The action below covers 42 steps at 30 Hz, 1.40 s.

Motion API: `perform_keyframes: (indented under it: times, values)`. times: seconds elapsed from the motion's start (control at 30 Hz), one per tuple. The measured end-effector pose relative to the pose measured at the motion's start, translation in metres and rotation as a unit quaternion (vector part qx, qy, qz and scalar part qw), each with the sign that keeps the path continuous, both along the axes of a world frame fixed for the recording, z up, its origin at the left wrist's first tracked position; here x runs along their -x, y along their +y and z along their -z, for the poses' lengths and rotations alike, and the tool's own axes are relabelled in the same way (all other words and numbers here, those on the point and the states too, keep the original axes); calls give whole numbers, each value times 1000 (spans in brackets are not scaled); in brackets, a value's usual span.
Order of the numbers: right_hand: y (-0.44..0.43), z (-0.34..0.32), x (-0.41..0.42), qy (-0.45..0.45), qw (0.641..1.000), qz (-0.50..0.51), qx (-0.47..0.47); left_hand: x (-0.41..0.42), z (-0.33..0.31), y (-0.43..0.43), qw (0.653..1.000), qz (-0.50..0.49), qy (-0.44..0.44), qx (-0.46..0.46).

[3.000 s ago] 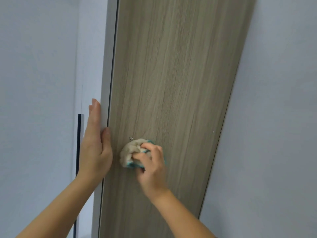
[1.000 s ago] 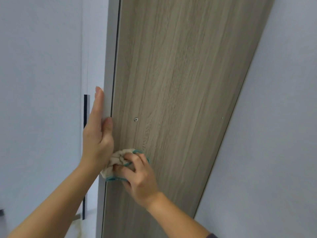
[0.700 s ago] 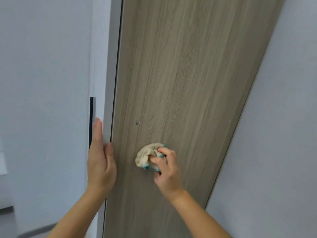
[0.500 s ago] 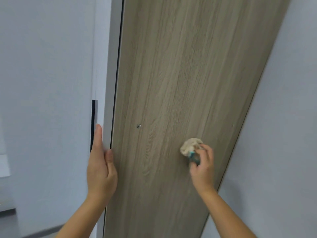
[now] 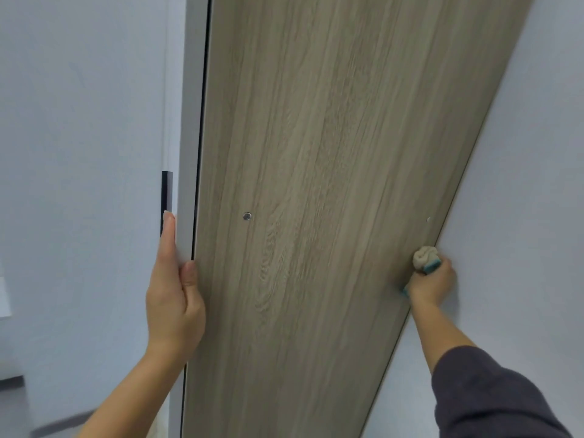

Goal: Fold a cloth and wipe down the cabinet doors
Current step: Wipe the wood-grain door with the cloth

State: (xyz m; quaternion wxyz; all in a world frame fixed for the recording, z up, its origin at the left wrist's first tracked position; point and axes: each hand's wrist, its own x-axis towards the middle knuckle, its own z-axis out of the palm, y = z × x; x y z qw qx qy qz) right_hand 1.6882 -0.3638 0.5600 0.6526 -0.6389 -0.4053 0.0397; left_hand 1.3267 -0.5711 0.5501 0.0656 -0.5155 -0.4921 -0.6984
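Note:
A tall wood-grain cabinet door point(image 5: 316, 184) stands open and fills the middle of the view. My left hand point(image 5: 173, 292) holds its left edge, fingers straight along the white edge band and thumb on the wood face. My right hand point(image 5: 431, 284) grips a bunched beige cloth point(image 5: 423, 257) with a teal trim, pressed against the door's right edge where it meets the pale wall.
A small metal screw head point(image 5: 246, 216) sits in the door face at mid height. A dark vertical handle strip point(image 5: 166, 194) shows just left of the door edge. Pale blue-white panels point(image 5: 79, 153) flank the door on both sides.
My right hand has swept the cloth rightward across the door face, from near the left edge to the right edge. My left hand keeps its hold on the left edge.

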Motion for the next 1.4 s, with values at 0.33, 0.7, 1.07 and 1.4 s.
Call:
perform_keyframes:
  times: [0.33,0.7,1.07,1.4]
  values:
    - [-67,47,107,7,988,-110,-108,1,-2,-3,1000,24,10,-5]
    - [-173,103,248,-259,871,-308,-282,14,7,-8,994,93,33,-43]
    - [-158,132,255,-442,752,-242,-425,16,102,-3,985,102,52,-129]
    - [-147,146,263,-432,742,-186,-478,8,130,15,975,-56,98,-194]
